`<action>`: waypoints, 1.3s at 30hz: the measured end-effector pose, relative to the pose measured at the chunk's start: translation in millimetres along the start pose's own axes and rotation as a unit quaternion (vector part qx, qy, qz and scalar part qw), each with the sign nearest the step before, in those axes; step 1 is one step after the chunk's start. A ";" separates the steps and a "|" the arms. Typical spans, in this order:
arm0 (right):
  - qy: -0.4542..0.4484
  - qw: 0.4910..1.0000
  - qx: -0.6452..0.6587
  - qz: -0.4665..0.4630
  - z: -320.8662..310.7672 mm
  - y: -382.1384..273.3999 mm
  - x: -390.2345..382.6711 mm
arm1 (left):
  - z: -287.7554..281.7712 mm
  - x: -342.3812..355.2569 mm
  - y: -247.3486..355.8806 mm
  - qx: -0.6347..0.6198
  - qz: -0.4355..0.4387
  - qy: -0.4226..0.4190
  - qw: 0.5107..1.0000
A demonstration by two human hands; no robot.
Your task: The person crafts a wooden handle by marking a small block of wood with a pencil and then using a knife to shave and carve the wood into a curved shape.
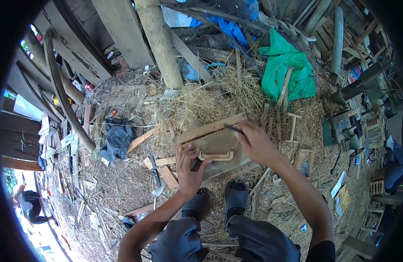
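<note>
A small pale U-shaped wooden piece [217,157] lies against a flat wooden board [212,142] in front of my feet. The thumb and curled fingers of my left hand [190,170] close on the piece's left end. Part of that grip is hidden, and something dark shows between thumb and palm. My right hand [256,142] is above the board's right side, its fingers wrapped round a slim dark tool [234,129]. The tool's tip points left, apart from the wooden piece; its exact kind is unclear. A wooden strip [210,127] runs along the board's far edge.
A long-bladed knife [154,169] lies left of the board. A black plastic bag [116,139] and a green plastic sheet [289,70] lie farther out. A bamboo post [160,48] stands ahead. Small wooden frames [304,161] sit at right. Another person [31,205] is at far left.
</note>
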State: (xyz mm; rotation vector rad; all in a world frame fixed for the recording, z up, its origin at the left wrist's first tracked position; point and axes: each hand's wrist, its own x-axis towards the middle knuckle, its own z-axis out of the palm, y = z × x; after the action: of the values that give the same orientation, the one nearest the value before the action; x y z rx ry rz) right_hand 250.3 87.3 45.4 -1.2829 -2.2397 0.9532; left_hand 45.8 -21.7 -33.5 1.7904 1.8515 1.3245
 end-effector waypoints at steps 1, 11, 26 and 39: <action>0.004 1.000 -0.002 -0.002 2.6 1.9 -9.4 | -0.7 2.0 2.3 -0.001 0.004 0.002 1.000; -0.020 0.998 -0.006 -0.056 27.0 20.3 -47.7 | -26.8 19.7 10.6 0.015 0.008 -0.096 0.995; 0.081 0.993 -0.089 0.018 24.7 13.2 -72.1 | -39.5 35.4 13.6 0.100 0.210 -0.186 0.955; -0.014 0.971 0.238 -0.005 -50.3 -96.1 -56.9 | -136.3 77.9 119.0 0.054 0.269 -0.052 0.960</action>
State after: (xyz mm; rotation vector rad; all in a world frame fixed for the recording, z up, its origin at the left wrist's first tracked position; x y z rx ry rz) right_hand 252.8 22.9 149.6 -1.0390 -1.8688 1.4036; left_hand 11.3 -30.0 160.3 2.4891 1.4578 1.2689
